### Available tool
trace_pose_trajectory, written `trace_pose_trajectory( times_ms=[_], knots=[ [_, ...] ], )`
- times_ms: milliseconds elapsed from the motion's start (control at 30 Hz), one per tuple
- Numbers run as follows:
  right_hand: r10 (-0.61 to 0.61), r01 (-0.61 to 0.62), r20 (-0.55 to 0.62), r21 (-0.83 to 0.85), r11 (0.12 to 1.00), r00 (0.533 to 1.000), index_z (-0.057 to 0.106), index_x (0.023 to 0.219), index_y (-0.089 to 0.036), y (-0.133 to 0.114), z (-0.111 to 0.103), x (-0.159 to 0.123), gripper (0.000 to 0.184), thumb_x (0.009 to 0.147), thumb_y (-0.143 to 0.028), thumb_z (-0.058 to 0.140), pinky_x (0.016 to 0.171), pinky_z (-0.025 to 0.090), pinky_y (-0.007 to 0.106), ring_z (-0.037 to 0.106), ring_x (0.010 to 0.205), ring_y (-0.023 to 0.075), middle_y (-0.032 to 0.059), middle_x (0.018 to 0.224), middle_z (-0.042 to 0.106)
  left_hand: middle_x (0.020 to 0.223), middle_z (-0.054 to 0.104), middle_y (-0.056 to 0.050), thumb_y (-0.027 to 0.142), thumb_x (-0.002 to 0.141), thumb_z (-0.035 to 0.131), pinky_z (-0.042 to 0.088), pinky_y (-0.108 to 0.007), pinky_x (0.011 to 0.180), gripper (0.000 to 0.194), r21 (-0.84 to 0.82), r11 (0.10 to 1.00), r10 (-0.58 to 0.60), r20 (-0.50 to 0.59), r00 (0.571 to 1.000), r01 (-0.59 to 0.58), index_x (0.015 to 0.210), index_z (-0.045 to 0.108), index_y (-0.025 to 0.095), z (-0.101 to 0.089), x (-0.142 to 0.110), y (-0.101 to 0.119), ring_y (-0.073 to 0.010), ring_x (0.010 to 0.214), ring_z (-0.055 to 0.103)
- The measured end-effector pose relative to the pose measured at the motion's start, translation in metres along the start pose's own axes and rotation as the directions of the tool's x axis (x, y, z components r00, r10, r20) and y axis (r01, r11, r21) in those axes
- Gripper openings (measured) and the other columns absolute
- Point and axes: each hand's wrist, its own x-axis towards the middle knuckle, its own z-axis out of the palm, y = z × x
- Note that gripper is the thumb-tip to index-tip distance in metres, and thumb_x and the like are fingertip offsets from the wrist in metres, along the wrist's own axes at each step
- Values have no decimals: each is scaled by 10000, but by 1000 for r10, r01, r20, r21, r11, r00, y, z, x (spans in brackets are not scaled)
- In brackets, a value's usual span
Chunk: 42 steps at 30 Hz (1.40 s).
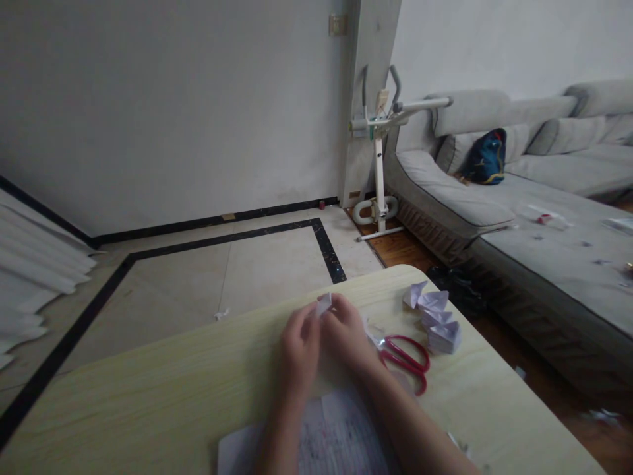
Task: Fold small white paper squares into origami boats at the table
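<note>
Both my hands meet over the table near its far edge, pinching a small folded piece of white paper (324, 304) between them. My left hand (300, 340) grips it from the left, fingers bent. From the other side my right hand (347, 330) closes on it with curled fingers. Just right of the right hand lie scissors with red handles (406, 358), their blades partly hidden by the hand. Several folded paper pieces (438, 320) stand in a row near the right edge. Under my forearms lies a sheet of paper with writing (336, 435).
The pale wooden table (163, 402) has a rounded far corner. Small paper scraps (457, 443) lie at its right side. Beyond are a grey sofa (558, 257) with a blue bag (488, 158), a white exercise machine (380, 171) and a white curtain (37, 264).
</note>
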Motion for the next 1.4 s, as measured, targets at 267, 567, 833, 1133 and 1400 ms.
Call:
trace_pose_trajectory(
  times_ms=[267, 567, 833, 1133, 1400],
  knots=[
    [-39, 39, -20, -42, 998, 999, 639, 880, -187, -3, 0, 1, 174, 758, -134, 527, 708, 491, 256, 624, 782, 168, -6, 800, 651, 1057, 692, -78, 295, 848, 592, 494, -316, 840, 228, -90, 996, 23, 46, 999, -19, 1038, 693, 220, -2, 1, 0, -227, 965, 644],
    [-39, 37, -47, -45, 998, 998, 598, 830, -187, 0, 0, 1, 102, 767, -154, 524, 659, 473, 243, 601, 742, 159, -16, 760, 621, 1033, 678, -70, 245, 817, 601, 515, -307, 803, 213, -96, 995, 35, 61, 998, -29, 1015, 674, 214, 0, 1, 0, -216, 950, 642],
    [-5, 4, -26, -43, 999, 1000, 598, 835, -188, -3, -1, 0, 140, 747, -137, 501, 650, 462, 239, 598, 730, 153, -19, 756, 622, 1055, 686, -82, 292, 817, 609, 515, -323, 816, 255, -174, 980, -73, 103, 992, 91, 1053, 642, 202, -1, 0, 0, -223, 938, 658],
    [44, -45, -35, -35, 998, 998, 568, 801, -190, -10, 3, -3, 67, 744, -181, 535, 596, 458, 237, 607, 684, 161, -21, 700, 621, 998, 708, -72, 324, 763, 679, 507, -297, 799, 289, -313, 931, -154, 135, 979, 189, 1015, 646, 187, -8, 1, 9, -221, 915, 663],
    [53, -56, -45, -51, 997, 998, 555, 838, -202, -8, 3, -5, 99, 779, -276, 585, 571, 451, 239, 600, 661, 158, -16, 713, 624, 937, 722, -66, 348, 724, 714, 487, -295, 808, 295, -472, 838, -254, 106, 961, 274, 950, 700, 159, -9, 3, 7, -218, 908, 660]
  ],
)
